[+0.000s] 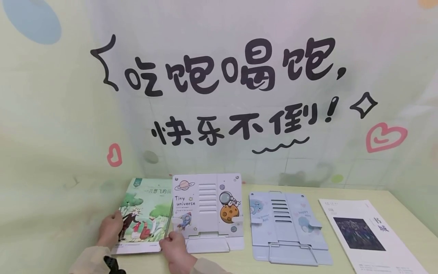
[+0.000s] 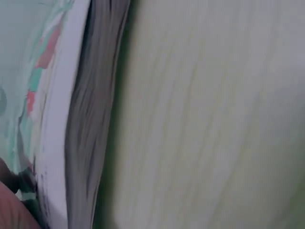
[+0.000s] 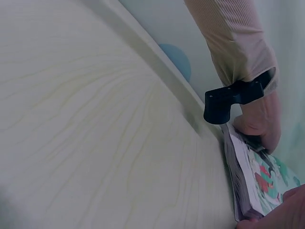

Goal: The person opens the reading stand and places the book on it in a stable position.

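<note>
A green illustrated book (image 1: pixel 147 213) lies cover up at the left of the table. My left hand (image 1: pixel 111 228) grips its left edge, thumb over the cover. At its lower right corner, my right hand (image 1: pixel 176 249) holds the book between thumb and fingers. The thick page block (image 2: pixel 90 114) fills the left side of the left wrist view. In the right wrist view, the left hand (image 3: pixel 262 121) is on the far end of the book and the right hand (image 3: pixel 281 214) on the near corner.
Just right of the book is a white "Tiny universe" book stand (image 1: pixel 208 205). A pale blue book stand (image 1: pixel 287 228) lies beyond it, then a white magazine (image 1: pixel 359 234) with a dark picture. A printed cloth backdrop (image 1: pixel 219 160) hangs behind the table (image 1: pixel 376 194).
</note>
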Demonstrator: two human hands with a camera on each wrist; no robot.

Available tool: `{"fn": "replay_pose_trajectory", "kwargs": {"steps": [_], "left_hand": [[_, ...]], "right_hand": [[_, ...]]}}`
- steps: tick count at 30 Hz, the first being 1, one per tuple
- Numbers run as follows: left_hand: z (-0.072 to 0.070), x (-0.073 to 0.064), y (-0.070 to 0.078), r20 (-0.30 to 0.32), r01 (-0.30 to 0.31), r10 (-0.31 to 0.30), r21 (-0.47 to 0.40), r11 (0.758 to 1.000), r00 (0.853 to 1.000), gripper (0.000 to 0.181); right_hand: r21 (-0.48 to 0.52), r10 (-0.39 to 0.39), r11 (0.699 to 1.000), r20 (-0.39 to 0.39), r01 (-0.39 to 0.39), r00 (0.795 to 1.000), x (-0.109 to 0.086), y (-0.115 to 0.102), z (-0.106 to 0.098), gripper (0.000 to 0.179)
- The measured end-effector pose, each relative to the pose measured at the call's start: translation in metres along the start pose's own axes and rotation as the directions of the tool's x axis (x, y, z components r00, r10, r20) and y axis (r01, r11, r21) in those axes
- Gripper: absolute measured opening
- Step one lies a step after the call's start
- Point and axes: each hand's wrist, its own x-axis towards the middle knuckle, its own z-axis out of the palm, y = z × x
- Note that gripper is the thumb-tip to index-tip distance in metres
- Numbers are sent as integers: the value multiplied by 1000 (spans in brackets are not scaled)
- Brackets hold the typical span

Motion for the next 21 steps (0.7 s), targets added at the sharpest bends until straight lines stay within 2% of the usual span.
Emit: {"fn": "replay_pose_trajectory", "kwargs": {"steps": [2, 4, 9, 13, 16, 18, 21], "left_hand": [[1, 0, -2, -43, 28, -29, -31, 999, 999, 74], [1, -1, -4, -68, 46, -50, -62, 997, 996, 76], [0, 0, -9, -95, 72, -85, -139, 988, 992, 76], [-1, -3, -4, -109, 82, -110, -234, 969, 988, 78], [-4, -9, 6, -124, 67, -117, -350, 934, 985, 78], [-6, -13, 14, -128, 54, -121, -434, 899, 984, 75], [-9, -19, 28, -143, 41, -139, -536, 843, 980, 60]], "right_hand": [[-1, -10, 1000, 13, 10, 1000, 1, 1, 0, 31], [7, -16, 1000, 37, 16, 999, 2, 0, 2, 28], [28, -51, 998, 114, 48, 992, 1, -9, 3, 25], [13, -138, 990, 139, 138, 981, -3, -17, 0, 24], [-40, -219, 973, 175, 229, 960, -4, -26, -7, 25], [-91, -259, 955, 207, 282, 944, -4, -33, -13, 29], [-148, -329, 916, 257, 373, 909, -3, -44, -24, 39]]}}
